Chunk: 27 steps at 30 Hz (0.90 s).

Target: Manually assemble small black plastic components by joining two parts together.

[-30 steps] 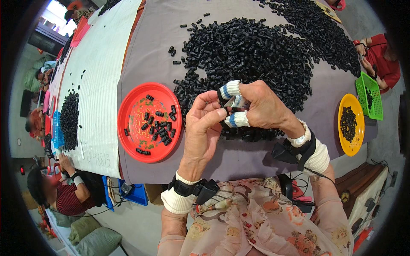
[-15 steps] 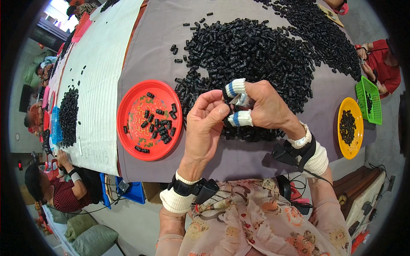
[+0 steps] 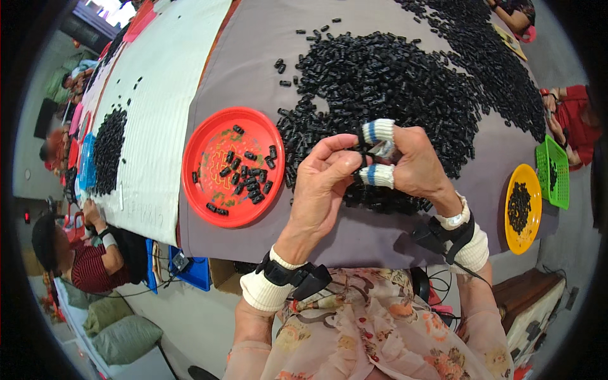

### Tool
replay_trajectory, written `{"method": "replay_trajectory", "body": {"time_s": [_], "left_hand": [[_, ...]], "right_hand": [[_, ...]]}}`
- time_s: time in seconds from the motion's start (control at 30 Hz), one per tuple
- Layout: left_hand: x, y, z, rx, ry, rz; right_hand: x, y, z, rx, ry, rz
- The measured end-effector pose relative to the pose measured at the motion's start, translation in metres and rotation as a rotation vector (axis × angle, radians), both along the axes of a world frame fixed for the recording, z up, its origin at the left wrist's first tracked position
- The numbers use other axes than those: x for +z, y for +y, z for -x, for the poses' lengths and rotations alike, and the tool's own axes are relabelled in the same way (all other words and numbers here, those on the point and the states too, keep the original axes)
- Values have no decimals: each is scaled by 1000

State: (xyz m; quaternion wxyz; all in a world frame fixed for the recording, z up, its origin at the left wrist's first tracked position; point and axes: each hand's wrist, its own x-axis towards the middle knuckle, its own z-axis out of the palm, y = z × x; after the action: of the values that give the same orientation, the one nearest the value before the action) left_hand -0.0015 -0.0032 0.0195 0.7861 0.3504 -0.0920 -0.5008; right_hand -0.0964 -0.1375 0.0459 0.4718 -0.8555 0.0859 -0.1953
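My left hand (image 3: 327, 183) and my right hand (image 3: 421, 163) meet in front of the heap of small black cylindrical plastic parts (image 3: 392, 82). Thumb and forefinger of the left are pinched at a small black part, mostly hidden between the fingertips. White knitted finger sleeves (image 3: 378, 175) with blue bands cover the thumb and forefinger of the right, which close on the same spot from the other side. To the left of my hands lies a red plate (image 3: 201, 136) with several of the black parts, some lined up side by side.
At the right stand a yellow plate (image 3: 515, 240) of small black pieces and a green basket (image 3: 556, 190). Another black heap (image 3: 111, 149) lies on the white-covered table (image 3: 158, 120) at left. One person in a striped shirt (image 3: 95, 269) sits at left, another in red (image 3: 579, 120) at right.
The whole view has shifted, so the table and plates appear displaced. My hands stay together in nearly the same pinch; the plate's contents look the same.
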Motion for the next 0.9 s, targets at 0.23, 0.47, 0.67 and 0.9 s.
{"method": "replay_trajectory", "body": {"time_s": [0.23,0.47,0.67,0.9], "left_hand": [[-7,4,-5,-25,38,47],[-16,41,-53,273,-300,-236],[-30,78,-83,555,-776,-572],[-38,6,-37,122,-951,-496]], "right_hand": [[2,4,-3,41,37,-23],[-5,-15,-2,-57,103,-22],[-10,-35,11,-181,175,-206],[-11,-48,26,-308,258,-296]]}}
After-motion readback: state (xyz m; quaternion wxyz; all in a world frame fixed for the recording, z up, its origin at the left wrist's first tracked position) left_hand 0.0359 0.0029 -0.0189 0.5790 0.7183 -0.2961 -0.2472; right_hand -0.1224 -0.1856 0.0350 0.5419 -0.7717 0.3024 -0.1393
